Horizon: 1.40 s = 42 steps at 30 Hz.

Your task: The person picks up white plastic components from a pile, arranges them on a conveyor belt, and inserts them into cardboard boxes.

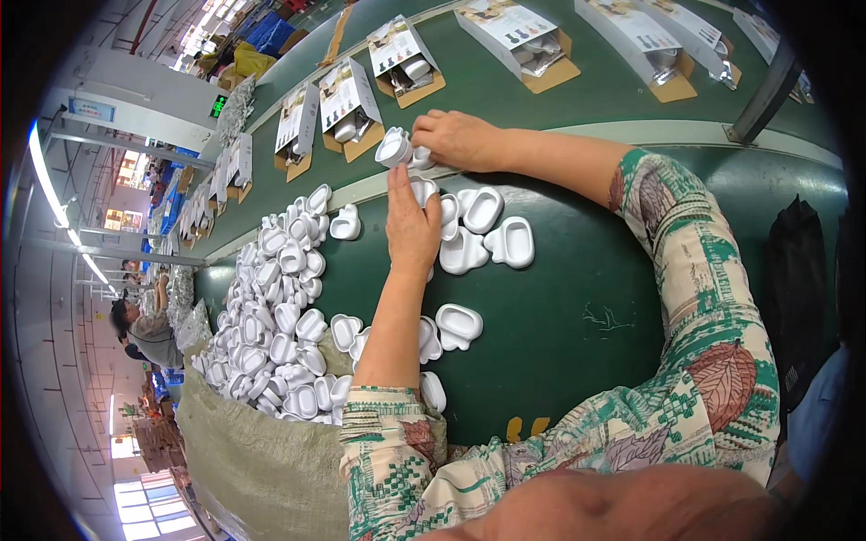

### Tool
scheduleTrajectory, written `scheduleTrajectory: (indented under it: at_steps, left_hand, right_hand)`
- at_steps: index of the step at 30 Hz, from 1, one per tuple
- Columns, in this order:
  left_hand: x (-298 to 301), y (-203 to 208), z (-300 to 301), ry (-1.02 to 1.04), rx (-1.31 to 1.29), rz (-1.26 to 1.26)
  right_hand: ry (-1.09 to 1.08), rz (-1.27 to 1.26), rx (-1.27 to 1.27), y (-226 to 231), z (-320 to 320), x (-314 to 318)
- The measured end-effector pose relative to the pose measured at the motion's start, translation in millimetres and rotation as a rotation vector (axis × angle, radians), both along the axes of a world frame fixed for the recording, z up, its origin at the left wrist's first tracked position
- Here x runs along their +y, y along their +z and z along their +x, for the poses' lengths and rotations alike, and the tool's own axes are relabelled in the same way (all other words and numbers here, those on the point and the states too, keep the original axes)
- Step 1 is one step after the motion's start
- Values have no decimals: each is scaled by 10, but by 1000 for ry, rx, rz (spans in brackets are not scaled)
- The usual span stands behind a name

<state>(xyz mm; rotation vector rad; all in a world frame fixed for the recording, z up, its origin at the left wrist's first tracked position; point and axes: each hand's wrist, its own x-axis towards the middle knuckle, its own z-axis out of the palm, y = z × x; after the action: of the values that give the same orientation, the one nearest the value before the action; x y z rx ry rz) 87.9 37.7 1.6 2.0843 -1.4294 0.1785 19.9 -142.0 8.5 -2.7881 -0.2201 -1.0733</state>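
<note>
My left hand (415, 225) reaches up the green table, with a small white plastic dish (422, 189) between its straight fingers and thumb. Its fingertips come close to another white dish (393, 146) at the table's raised far edge. Coming in from the right, my right hand (460, 141) curls its fingers over a white piece (421, 158) beside that dish; the fingers partly cover it. Several similar dishes, rounded with a hollow and a wavy end, lie around the left hand, such as one dish (483, 209) just to its right.
A large heap of white dishes (280, 307) lies left of my left arm, partly over an olive woven sack (262, 451). Beyond the pale edge rail, opened boxes (350, 113) with items inside stand on a green belt (487, 99). A metal post (767, 95) rises at right. Another person (149, 329) sits far left.
</note>
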Motion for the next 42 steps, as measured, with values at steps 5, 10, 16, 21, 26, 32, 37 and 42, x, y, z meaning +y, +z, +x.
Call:
scheduleTrajectory:
  at_steps: [5, 10, 16, 21, 26, 32, 37, 42]
  left_hand:
    - [22, -20, 31, 39, -114, 44]
    - [-10, -5, -22, 37, -55, 93]
    - [8, 11, -23, 61, -38, 96]
    - [52, 47, 7, 52, -70, 104]
    - [-8, 0, -3, 21, -65, 82]
    - [13, 7, -12, 45, -46, 79]
    - [27, 23, -8, 68, -36, 91]
    - [-1, 14, -19, 24, -48, 45]
  right_hand:
    - [-45, 3, -45, 87, 139, 11]
    - [-148, -64, -36, 65, 180, -70]
    - [-168, 70, 44, 74, -31, -296]
    - [-385, 52, -20, 272, -253, -726]
    - [-629, -131, -34, 229, -214, -1433]
    - [-594, 48, -180, 163, -582, -1373]
    - [-181, 194, 79, 118, -1176, -731]
    - [-284, 108, 165, 97, -1337, -729]
